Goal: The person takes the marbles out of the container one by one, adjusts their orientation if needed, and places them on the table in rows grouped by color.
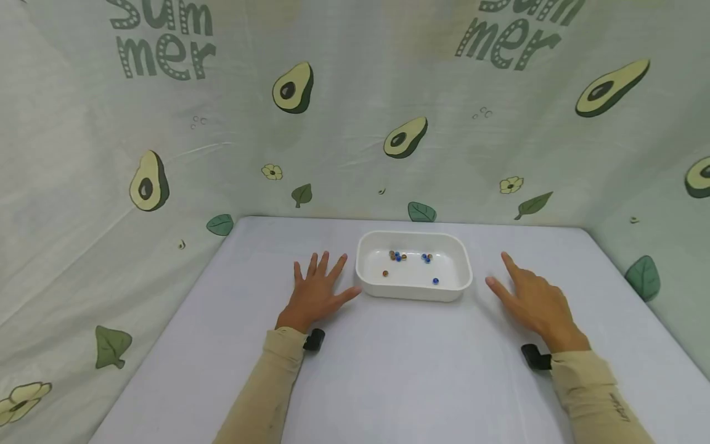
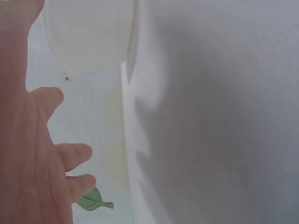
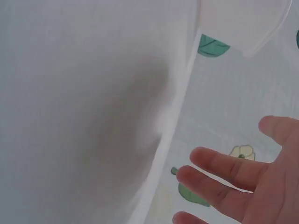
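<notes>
One white, rounded tray (image 1: 410,291) holds about ten small blue and brown beads (image 1: 398,259). Two empty grips: left grip (image 1: 317,295) spread wide, right grip (image 1: 537,301) loosely extended.

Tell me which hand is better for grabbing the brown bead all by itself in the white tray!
Probably the left hand: its thumb is near the left end of the white tray, and the lone brown bead lies toward that end. The right hand is beyond the other end, farther away.
</notes>
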A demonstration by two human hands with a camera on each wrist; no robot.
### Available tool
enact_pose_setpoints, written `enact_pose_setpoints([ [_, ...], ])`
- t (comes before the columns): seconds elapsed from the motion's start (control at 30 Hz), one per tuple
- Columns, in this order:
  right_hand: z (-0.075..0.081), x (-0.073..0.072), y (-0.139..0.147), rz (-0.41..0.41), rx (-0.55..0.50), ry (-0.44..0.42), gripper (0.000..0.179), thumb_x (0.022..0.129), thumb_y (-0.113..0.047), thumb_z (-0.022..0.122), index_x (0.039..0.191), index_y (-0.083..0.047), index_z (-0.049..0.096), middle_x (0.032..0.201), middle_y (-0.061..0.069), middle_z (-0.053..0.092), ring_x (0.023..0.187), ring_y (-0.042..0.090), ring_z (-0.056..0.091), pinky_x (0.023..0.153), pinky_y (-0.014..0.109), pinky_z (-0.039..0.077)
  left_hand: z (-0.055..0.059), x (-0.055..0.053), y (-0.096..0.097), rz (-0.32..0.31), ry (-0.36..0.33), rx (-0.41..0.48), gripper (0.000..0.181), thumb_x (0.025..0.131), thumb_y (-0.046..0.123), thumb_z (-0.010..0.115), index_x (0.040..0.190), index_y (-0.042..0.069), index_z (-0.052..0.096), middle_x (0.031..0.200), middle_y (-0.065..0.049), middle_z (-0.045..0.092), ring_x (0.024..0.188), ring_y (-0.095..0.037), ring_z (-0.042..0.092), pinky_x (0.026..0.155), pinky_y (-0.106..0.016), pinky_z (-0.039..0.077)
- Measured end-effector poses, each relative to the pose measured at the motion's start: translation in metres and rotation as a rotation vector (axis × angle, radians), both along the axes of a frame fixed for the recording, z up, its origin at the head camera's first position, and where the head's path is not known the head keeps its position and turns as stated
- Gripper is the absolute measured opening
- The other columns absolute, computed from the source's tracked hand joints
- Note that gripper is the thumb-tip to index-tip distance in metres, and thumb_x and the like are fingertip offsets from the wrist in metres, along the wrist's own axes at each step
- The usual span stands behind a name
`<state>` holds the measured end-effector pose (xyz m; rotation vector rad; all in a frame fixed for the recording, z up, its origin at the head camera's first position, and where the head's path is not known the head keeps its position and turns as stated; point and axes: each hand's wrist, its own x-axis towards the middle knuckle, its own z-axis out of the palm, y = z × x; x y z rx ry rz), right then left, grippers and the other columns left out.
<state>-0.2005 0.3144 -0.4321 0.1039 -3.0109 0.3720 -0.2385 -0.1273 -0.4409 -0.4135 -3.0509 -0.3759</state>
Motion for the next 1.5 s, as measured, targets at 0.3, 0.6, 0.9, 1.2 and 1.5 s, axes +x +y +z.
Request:
enact_pose_setpoints([
  [0.3,0.004,-0.008,-0.018,-0.015,-0.18,-0.082,0.081,0.102,-0.067,0.025,0.162,-0.015,0.009,0.14,0.033,0.048,0.122,0.052,0.05,0.089,0.072,0.038,-0.001,-0.007,0.01,-0.036,0.005,0.081,0.089,0.09,0.081,0.037,0.161,0.029,0.02,0.159,-0.009,0.035,0.146,-0.032,0.029,0.112,-0.067,0.016],
  [0.6,0.003,-0.017,-0.033,-0.012,-0.395,-0.147,0.079,0.102,-0.067,0.025,0.162,-0.019,0.013,0.139,0.033,0.05,0.123,0.053,0.049,0.094,0.071,0.036,-0.007,-0.016,0.02,-0.091,0.01,0.232,0.081,0.094,0.074,0.042,0.159,0.028,0.03,0.153,-0.007,0.044,0.139,-0.029,0.042,0.11,-0.052,0.034],
  [0.9,0.004,-0.024,-0.045,0.001,-0.448,-0.138,0.079,0.102,-0.066,0.028,0.162,-0.014,0.017,0.13,0.029,0.057,0.117,0.045,0.055,0.096,0.067,0.037,-0.007,-0.017,0.034,-0.058,-0.039,0.316,0.086,0.09,0.078,0.045,0.157,0.025,0.034,0.154,-0.009,0.041,0.139,-0.032,0.041,0.109,-0.054,0.034],
  [1.2,0.003,-0.022,-0.051,-0.027,-0.471,-0.167,0.082,0.101,-0.068,0.027,0.162,-0.014,0.016,0.138,0.031,0.051,0.122,0.047,0.051,0.099,0.067,0.036,-0.008,-0.017,0.045,-0.056,-0.09,0.421,0.087,0.087,0.077,0.052,0.154,0.021,0.041,0.154,-0.011,0.04,0.135,-0.034,0.044,0.106,-0.055,0.037],
  [1.5,0.0,-0.024,-0.052,-0.019,-0.493,-0.136,0.079,0.102,-0.066,0.028,0.161,-0.015,0.019,0.128,0.026,0.061,0.113,0.04,0.055,0.098,0.064,0.037,-0.011,-0.018,0.049,-0.041,-0.148,0.54,0.092,0.083,0.077,0.059,0.154,0.023,0.04,0.16,-0.007,0.029,0.14,-0.031,0.038,0.108,-0.056,0.035],
])
